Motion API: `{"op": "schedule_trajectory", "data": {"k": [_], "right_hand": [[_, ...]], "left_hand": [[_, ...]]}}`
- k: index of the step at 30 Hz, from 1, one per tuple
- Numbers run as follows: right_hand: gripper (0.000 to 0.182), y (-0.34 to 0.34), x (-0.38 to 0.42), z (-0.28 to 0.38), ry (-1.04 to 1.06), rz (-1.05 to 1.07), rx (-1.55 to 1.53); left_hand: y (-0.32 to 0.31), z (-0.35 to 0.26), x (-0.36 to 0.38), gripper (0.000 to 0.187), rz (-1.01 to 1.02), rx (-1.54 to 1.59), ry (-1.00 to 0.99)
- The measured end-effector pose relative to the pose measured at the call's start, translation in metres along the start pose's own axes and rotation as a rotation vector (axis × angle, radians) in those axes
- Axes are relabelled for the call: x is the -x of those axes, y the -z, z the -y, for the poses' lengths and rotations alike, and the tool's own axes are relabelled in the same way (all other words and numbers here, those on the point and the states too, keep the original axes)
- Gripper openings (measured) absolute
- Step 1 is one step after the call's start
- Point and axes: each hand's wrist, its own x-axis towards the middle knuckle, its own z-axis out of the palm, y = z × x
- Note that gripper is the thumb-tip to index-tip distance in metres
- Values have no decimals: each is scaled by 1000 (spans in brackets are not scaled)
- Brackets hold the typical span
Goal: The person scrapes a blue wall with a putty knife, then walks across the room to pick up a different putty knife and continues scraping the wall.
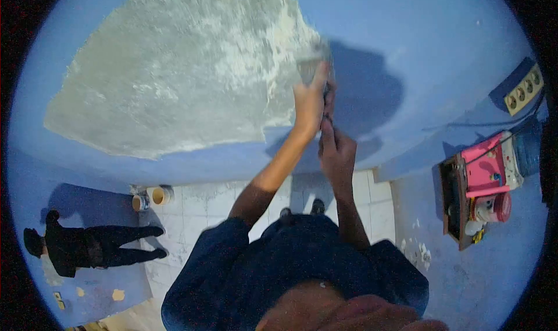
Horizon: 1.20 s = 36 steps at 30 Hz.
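Observation:
A scraper [313, 69] with a broad blade, slightly smeared by motion, is against the wall at the right border of the bare grey patch [174, 81]. My left hand [309, 104] is closed around its upper part, a finger reaching up along the blade. Just below, my right hand [337, 152] is closed at the lower end of the dark handle. Whitish, rough paint residue [288, 31] runs along the patch border beside the blade. Blue paint [430, 17] covers the wall to the right, where the shadow of my hands falls.
A person in dark clothes [72, 246] stands by the left wall. Two buckets [158, 195] sit on the tiled floor [195, 206] in the left corner. On the right hang a socket strip [523, 89] with a cable and a wooden shelf [450, 197] holding pink items and a jar [500, 207].

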Motion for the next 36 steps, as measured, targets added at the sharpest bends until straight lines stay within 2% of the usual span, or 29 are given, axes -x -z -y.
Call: {"op": "schedule_trajectory", "data": {"k": [3,6,9,10,11,12,15,18,19,21,22,26,29,31,33,36], "right_hand": [[43,-3,-15,16,75,15,30],[44,0,-8,16,-23,19,-45],[44,-3,-3,7,-99,39,-124],[43,-2,-4,6,-115,51,-151],[42,-1,-11,21,-138,60,-174],[41,4,-14,28,-151,78,-187],[43,-1,1,0,-172,29,-240],[43,2,-15,36,-188,51,-262],[43,5,-8,28,-168,53,-234],[43,5,-4,6,-87,62,-197],[43,5,-3,3,-127,65,-195],[41,8,-7,7,-230,55,-250],[42,9,7,-5,-269,71,-204],[43,5,-7,-8,-240,80,-221],[45,10,-14,26,-251,84,-285],[46,9,1,-36,-186,37,-96]], "left_hand": [[-2,-10,-14,40,10,-23,-107],[-1,-5,-9,36,66,9,-64],[-3,-3,-23,34,34,54,-153],[-2,4,-22,33,26,61,-152],[-9,-28,-14,36,66,-13,-38],[-9,-19,-8,38,52,8,-22],[1,8,-5,42,52,37,-23],[-5,-12,-17,42,141,32,-125],[-8,-18,-10,41,124,37,-77],[0,20,-14,39,69,57,-95],[3,33,-15,39,43,66,-103],[-7,-3,-12,37,136,89,-20],[1,27,-5,40,28,28,6],[-3,14,-24,41,59,19,-111],[-9,-5,-15,41,91,19,-80],[0,40,-9,42,30,20,-74]]}}
